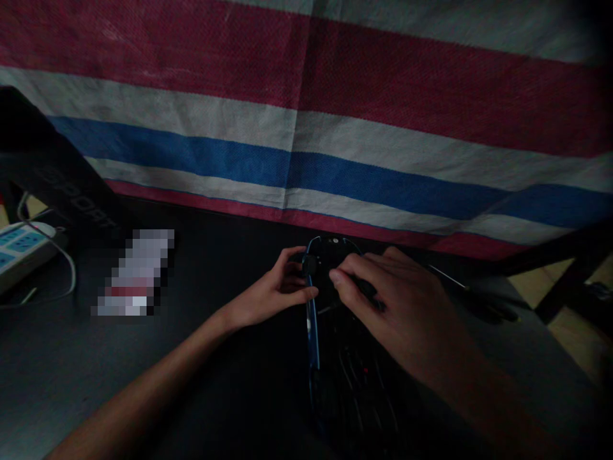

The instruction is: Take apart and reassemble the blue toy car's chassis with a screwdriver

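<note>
A dark device with a blue rim (312, 332) lies on the black table (215, 268) in dim light; I cannot make out what it is. My left hand (278, 291) pinches its left edge near the top, fingers curled around a small dark knob. Over the device's top, my right hand (397, 300) has its fingers closed on a thin dark tool (368, 291) whose tip points down at the device. The lower part of the device fades into shadow.
A striped red, white and blue tarp (306, 128) hangs behind the table. A white power strip (22, 246) with a cable sits at far left, beside a dark box (52, 172). A blurred white-and-red item (134, 275) lies left of centre. Dark table legs (565, 281) show at right.
</note>
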### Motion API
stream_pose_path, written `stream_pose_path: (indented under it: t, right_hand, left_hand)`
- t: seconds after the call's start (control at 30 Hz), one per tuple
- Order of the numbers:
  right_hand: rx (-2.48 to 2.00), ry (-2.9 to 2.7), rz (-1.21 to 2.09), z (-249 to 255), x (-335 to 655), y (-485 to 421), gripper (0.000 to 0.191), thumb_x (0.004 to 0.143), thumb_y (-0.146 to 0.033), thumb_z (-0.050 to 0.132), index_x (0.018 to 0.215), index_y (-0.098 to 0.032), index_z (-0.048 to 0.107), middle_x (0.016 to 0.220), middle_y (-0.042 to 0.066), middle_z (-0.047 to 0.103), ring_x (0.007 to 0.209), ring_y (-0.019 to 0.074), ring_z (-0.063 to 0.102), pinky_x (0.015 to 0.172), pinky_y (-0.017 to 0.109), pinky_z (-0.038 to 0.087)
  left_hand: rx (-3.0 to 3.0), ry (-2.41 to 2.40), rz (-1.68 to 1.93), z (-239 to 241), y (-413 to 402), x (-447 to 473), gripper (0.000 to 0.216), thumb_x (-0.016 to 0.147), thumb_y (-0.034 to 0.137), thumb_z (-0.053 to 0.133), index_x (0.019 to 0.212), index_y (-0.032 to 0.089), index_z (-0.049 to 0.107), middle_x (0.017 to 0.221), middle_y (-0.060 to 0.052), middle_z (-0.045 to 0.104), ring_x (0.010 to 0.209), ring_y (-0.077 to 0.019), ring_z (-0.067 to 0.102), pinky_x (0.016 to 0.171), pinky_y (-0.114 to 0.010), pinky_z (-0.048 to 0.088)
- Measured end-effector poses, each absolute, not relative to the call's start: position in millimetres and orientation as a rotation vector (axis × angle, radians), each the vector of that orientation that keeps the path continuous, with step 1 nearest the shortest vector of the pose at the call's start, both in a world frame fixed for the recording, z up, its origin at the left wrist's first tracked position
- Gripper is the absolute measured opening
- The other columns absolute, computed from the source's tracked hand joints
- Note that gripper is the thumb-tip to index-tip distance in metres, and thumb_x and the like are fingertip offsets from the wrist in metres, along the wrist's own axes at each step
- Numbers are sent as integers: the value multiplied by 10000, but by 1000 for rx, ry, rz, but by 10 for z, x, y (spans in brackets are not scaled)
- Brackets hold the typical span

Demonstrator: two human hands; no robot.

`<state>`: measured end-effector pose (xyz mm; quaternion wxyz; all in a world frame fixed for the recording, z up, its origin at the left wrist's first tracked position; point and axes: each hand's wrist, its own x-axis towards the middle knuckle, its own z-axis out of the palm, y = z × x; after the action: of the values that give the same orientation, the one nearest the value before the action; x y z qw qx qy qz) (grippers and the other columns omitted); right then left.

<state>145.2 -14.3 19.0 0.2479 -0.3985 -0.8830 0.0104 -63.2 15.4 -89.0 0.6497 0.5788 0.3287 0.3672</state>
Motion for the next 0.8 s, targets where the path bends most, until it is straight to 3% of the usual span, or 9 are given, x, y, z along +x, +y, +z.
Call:
stream_pose_path:
  t: [0.07, 0.13, 0.23, 0.37, 0.6, 0.8]
  right_hand:
    - [-993, -2447, 81, 219, 1486, -139, 59, 1023, -166, 563, 998, -218, 577, 916, -2, 689, 842, 175, 614, 832, 354, 409]
    - [-905, -2479, 98, 257, 1510, -141, 139, 1004, -139, 584, 1124, -207, 566, 1053, 24, 695, 994, 190, 621, 933, 357, 416]
    - [-774, -2517, 199, 308, 1532, -152, 237, 990, -94, 585, 1196, -205, 551, 1100, 24, 676, 1077, 166, 604, 1009, 317, 421]
    - [-732, -2464, 466, 307, 1526, -164, 303, 936, -12, 577, 1153, -219, 539, 1103, 7, 639, 1110, 128, 585, 1018, 254, 436]
    - [-783, -2332, 737, 199, 1441, -188, 417, 808, 106, 438, 1028, -241, 504, 945, -30, 548, 947, 108, 544, 868, 239, 427]
    - [-766, -2114, 1084, 144, 1377, -237, 563, 714, 123, 351, 1067, -270, 545, 725, -86, 471, 676, 87, 485, 714, 236, 399]
  left_hand:
    - [1307, 744, 834, -923, 160, -634, 752, 903, 398, 777, 1490, 271, 325, 1369, -129, 547, 1255, -294, 595, 1099, -546, 461]
    - [1302, 741, 836, -946, 166, -639, 781, 894, 418, 785, 1499, 276, 311, 1381, -132, 544, 1243, -292, 602, 1104, -554, 456]
    - [1310, 735, 837, -945, 171, -648, 792, 879, 412, 800, 1491, 277, 315, 1433, -139, 516, 1290, -303, 574, 1123, -549, 443]
    - [1318, 740, 825, -914, 171, -652, 805, 879, 393, 798, 1500, 270, 301, 1450, -151, 510, 1305, -311, 564, 1123, -551, 436]
    - [1330, 775, 801, -861, 166, -664, 813, 867, 370, 797, 1497, 267, 295, 1429, -148, 509, 1214, -292, 612, 1065, -532, 491]
    - [1415, 789, 784, -814, 160, -688, 727, 912, 377, 753, 1488, 294, 318, 1381, -109, 530, 1213, -275, 611, 1067, -521, 504]
